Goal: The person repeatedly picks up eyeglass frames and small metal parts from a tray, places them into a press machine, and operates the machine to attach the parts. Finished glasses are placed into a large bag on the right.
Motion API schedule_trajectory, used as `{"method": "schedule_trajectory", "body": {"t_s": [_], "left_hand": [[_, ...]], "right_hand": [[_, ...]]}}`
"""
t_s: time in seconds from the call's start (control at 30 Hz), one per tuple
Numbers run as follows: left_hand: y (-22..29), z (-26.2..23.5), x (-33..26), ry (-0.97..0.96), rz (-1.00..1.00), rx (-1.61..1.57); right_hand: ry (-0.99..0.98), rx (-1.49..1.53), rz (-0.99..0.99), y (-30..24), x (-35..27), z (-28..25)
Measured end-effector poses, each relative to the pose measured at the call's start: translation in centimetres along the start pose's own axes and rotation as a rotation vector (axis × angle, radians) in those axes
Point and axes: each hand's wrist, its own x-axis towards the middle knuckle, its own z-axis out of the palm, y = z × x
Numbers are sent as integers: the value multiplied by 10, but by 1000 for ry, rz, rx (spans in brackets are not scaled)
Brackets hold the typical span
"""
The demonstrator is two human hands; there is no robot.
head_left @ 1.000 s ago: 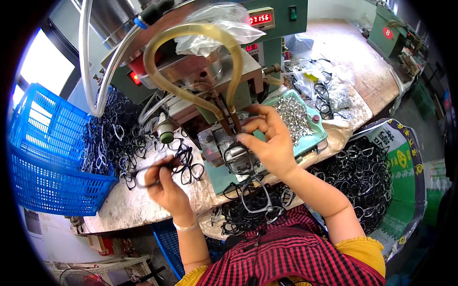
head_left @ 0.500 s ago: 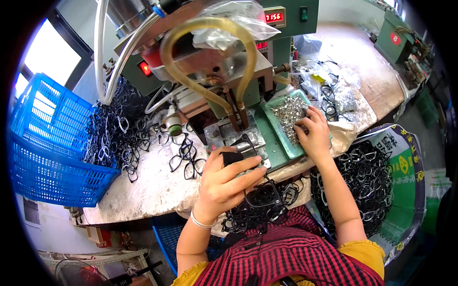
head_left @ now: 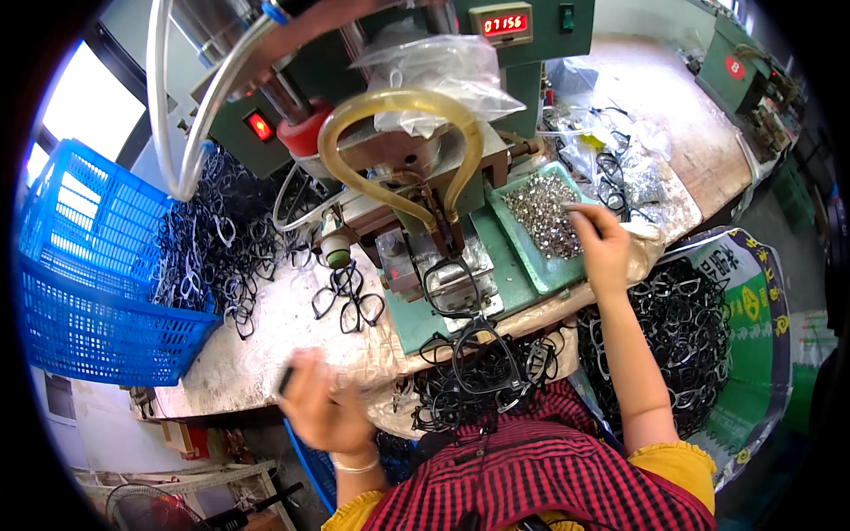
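Note:
A black eyeglass frame (head_left: pixel 475 316) sits at the front of the bench press (head_left: pixel 416 173), one rim under the press tip and the other hanging over the bench edge. My left hand (head_left: pixel 329 409) is off to the left of it, away from the press and smeared by motion. Something black (head_left: pixel 285 380) shows at one of its fingers. My right hand (head_left: pixel 606 250) is over the right side of a green tray (head_left: pixel 556 281) holding many small shiny metal pieces (head_left: pixel 542 217). Its thumb and fingertips are pinched together; whatever is between them is too small to name.
Black eyeglass frames pile in my lap (head_left: pixel 460 389), in a big sack (head_left: pixel 673 354) at the right and beside a blue basket (head_left: pixel 115 310) at the left. Two more frames (head_left: pixel 348 301) lie left of the press. Plastic bags (head_left: pixel 580 146) lie behind the tray.
My left hand has let go of the eyeglass frame and swung left and down. My right hand has drawn back from the metal pieces to the tray's right side. The press head has shifted.

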Motion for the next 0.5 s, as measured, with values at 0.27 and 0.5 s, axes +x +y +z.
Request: {"method": "schedule_trajectory", "body": {"t_s": [0.27,0.5], "left_hand": [[-120,18,21,-376,-284,465],[-176,78,-54,-426,-396,410]], "right_hand": [[32,510,200,12,15,54],[-26,55,-17,-15,-5,34]]}}
